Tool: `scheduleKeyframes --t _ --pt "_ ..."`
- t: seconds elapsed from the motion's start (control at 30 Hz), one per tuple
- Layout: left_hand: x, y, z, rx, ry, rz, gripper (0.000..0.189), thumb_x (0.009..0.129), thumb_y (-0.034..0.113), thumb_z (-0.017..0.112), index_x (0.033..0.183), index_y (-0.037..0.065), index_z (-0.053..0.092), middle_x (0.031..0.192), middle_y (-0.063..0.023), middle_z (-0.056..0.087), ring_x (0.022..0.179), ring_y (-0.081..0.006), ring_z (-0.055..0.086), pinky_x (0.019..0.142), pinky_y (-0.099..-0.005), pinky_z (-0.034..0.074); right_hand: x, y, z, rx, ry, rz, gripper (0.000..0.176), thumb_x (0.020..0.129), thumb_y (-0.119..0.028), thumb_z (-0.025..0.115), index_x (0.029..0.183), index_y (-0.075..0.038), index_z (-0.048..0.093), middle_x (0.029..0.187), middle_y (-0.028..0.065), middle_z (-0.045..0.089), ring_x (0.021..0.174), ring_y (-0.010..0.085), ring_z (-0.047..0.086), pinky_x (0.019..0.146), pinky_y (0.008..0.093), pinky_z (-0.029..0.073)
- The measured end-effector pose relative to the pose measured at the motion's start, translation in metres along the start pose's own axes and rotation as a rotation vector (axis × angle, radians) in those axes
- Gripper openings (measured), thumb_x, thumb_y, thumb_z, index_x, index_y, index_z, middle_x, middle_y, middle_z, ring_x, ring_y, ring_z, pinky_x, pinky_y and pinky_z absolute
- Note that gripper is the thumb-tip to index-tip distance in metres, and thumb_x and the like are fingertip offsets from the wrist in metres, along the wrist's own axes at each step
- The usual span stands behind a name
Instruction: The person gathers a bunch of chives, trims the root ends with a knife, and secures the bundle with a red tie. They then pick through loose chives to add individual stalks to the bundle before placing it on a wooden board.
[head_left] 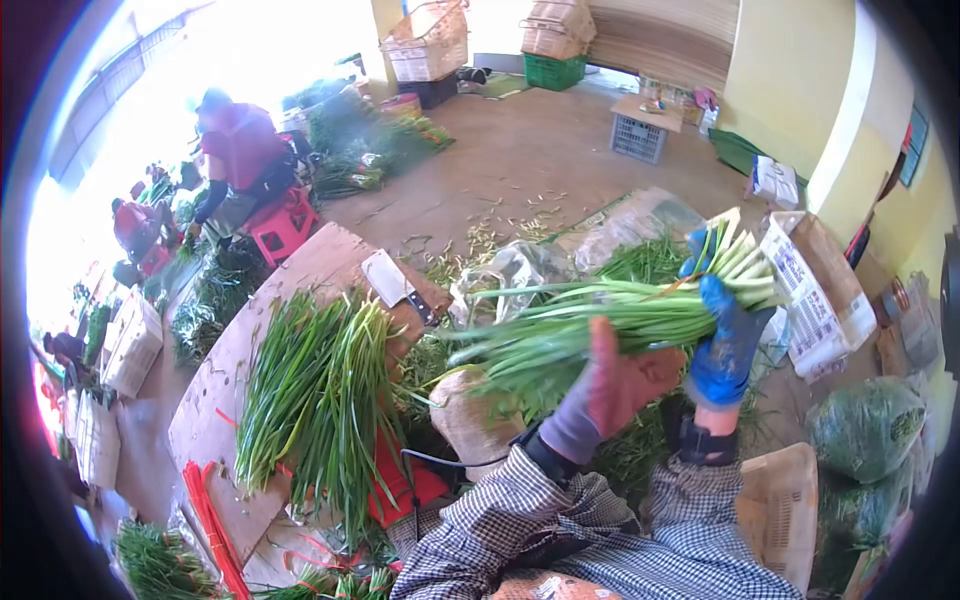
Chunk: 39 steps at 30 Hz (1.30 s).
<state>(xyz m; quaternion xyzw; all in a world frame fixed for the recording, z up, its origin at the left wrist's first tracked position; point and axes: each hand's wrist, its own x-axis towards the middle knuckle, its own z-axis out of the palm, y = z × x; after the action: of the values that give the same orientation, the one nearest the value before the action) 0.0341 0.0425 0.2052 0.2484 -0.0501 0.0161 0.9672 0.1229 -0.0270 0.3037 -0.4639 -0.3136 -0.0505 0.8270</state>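
My right hand (726, 345), in a blue glove, is wrapped round a bundle of long green stalks (640, 312) near its pale ends. The leafy ends spread to the left and are slightly blurred. Just below the bundle, my left hand (615, 388) wears a pink and purple glove; its thumb points up, apart from the fingers, and it does not grip the stalks. On the wooden board (205, 420) to the left lies a pile of green leafy stalks (320, 400). A cleaver (388, 280) rests on the board's far part.
Red ties (212, 525) lie at the board's near edge. At right are a white crate (825, 290), plastic bags of greens (865, 425) and a beige basket (785, 505). Co-workers (240, 145) sit at the upper left among greens. A grey crate (638, 138) stands farther back.
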Motion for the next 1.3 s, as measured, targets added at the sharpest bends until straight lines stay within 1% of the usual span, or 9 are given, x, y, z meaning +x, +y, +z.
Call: scheduleKeyframes --t 0.07,0.4,0.43,0.6,0.77,0.87,0.97,1.07,1.3 --pt "-0.015 0.034 0.012 -0.115 -0.080 0.290 0.100 0.080 0.079 0.048 0.146 0.006 0.035 0.143 -0.0200 0.046 0.131 -0.0344 0.045 0.112 -0.0517 0.033 -0.013 0.003 0.011 0.239 -0.086 0.111 0.045 0.076 0.001 0.072 0.119 0.004 0.059 0.109 0.0143 0.067 0.088 0.0185 0.067 0.081 0.0322 0.056" --pt "-0.076 0.104 -0.077 -0.223 -0.123 0.626 0.082 0.087 0.072 0.049 0.127 0.000 0.058 0.128 -0.0229 0.059 0.118 -0.0413 0.056 0.107 -0.0581 0.039 -0.061 0.023 -0.007 0.138 -0.176 0.310 0.054 0.078 -0.020 0.071 0.124 0.005 0.055 0.115 0.0144 0.064 0.090 0.0159 0.063 0.083 0.0310 0.052" --pt "-0.084 0.104 -0.081 -0.193 0.112 0.636 0.076 0.089 0.068 0.050 0.126 0.002 0.058 0.123 -0.0212 0.062 0.111 -0.0412 0.060 0.104 -0.0579 0.041 -0.064 0.023 -0.011 0.114 -0.179 0.325 0.055 0.078 -0.021 0.071 0.124 0.004 0.055 0.115 0.0144 0.064 0.090 0.0161 0.063 0.083 0.0313 0.052" --pt "-0.112 0.107 -0.084 -0.039 0.360 0.908 0.057 0.097 0.048 0.052 0.121 -0.004 0.057 0.101 -0.0142 0.070 0.098 -0.0339 0.066 0.103 -0.0527 0.045 -0.081 0.051 -0.031 0.223 -0.186 0.485 0.049 0.080 -0.010 0.074 0.123 0.004 0.055 0.114 0.0153 0.065 0.095 0.0215 0.066 0.086 0.0353 0.056" --pt "-0.141 0.101 -0.098 -0.030 0.366 0.788 0.034 0.096 0.023 0.057 0.123 0.003 0.057 0.093 -0.0082 0.071 0.086 -0.0226 0.068 0.109 -0.0503 0.039 -0.094 0.068 -0.044 0.301 -0.116 0.578 0.053 0.081 -0.012 0.076 0.126 0.006 0.054 0.117 0.0177 0.064 0.102 0.0251 0.067 0.090 0.0381 0.055" --pt "-0.159 0.098 -0.096 0.008 0.401 0.785 0.018 0.094 0.019 0.055 0.107 0.008 0.060 0.106 -0.0089 0.070 0.096 -0.0242 0.067 0.110 -0.0486 0.038 -0.095 0.087 -0.066 0.167 -0.166 0.617 0.031 0.086 -0.012 0.070 0.110 0.006 0.065 0.106 0.0157 0.070 0.100 0.0218 0.067 0.090 0.0361 0.054" --pt "-0.175 0.086 -0.079 0.065 0.509 0.667 0.017 0.093 0.021 0.057 0.107 0.011 0.059 0.115 -0.0064 0.065 0.105 -0.0213 0.062 0.108 -0.0485 0.038 -0.107 0.115 -0.082 -0.041 -0.250 0.520 0.024 0.089 -0.010 0.066 0.107 0.004 0.067 0.099 0.0125 0.072 0.093 0.0186 0.067 0.086 0.0336 0.053" --pt "-0.197 0.065 -0.024 0.490 0.725 0.200 0.025 0.092 0.026 0.061 0.113 0.014 0.058 0.115 -0.0062 0.059 0.108 -0.0209 0.058 0.105 -0.0460 0.041 -0.112 0.137 -0.100 -0.197 -0.338 0.461 0.019 0.092 -0.011 0.064 0.104 0.002 0.069 0.100 0.0104 0.072 0.086 0.0160 0.067 0.081 0.0309 0.054" --pt "-0.244 0.043 -0.036 0.220 0.799 0.236 0.043 0.093 0.030 0.056 0.130 0.007 0.052 0.138 -0.0175 0.053 0.123 -0.0313 0.053 0.105 -0.0491 0.042 -0.112 0.156 -0.119 -0.211 -0.391 0.537 0.020 0.094 -0.020 0.064 0.099 -0.001 0.070 0.086 0.0082 0.072 0.071 0.0113 0.063 0.069 0.0281 0.052"
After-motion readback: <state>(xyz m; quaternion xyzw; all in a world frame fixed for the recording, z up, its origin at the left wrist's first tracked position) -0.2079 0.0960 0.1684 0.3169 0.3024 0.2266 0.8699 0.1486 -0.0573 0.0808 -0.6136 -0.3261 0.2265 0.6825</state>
